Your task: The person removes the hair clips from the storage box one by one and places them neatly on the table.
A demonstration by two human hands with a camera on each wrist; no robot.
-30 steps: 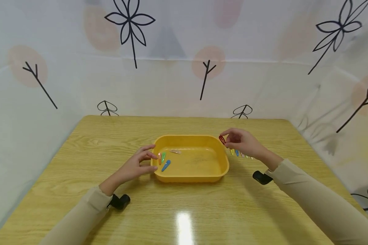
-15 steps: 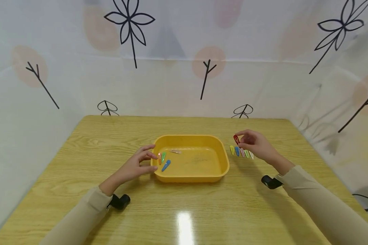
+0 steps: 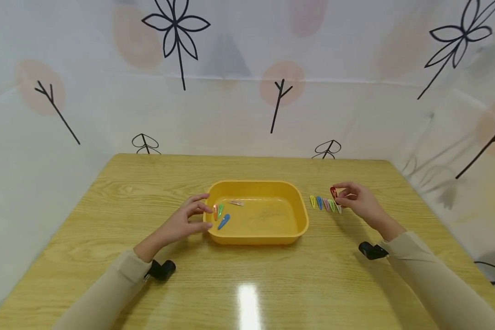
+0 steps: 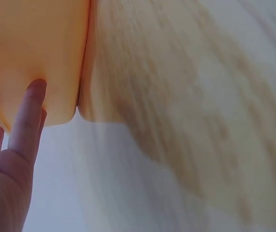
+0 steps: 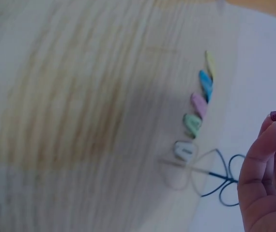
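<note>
My right hand (image 3: pixel 362 204) pinches a red snap hair clip (image 3: pixel 334 193) between thumb and fingertips, held above the table. Just below it, a row of hair clips lies on the wood: yellow (image 3: pixel 312 201), blue (image 3: pixel 319 203), pink (image 3: pixel 326 204), green (image 3: pixel 332 206) and white (image 3: pixel 338 208). In the right wrist view only a dark red bit of the held clip (image 5: pixel 274 115) shows. My left hand (image 3: pixel 185 220) rests with spread fingers on the left end of a yellow tray (image 3: pixel 255 239). Inside the tray lie orange (image 3: pixel 215 212), green (image 3: pixel 220 210), blue (image 3: pixel 223 222) and pale pink (image 3: pixel 236 202) clips.
The wooden table (image 3: pixel 247 270) extends around the tray, with a bright reflection at its front. A white cloth (image 3: pixel 231 110) printed with flowers and twigs hangs behind and at the sides. Each wrist wears a black camera.
My right hand has carried the red clip rightward from the tray's right rim to the far end of the row, uncovering the clips there. The left hand and tray have stayed put.
</note>
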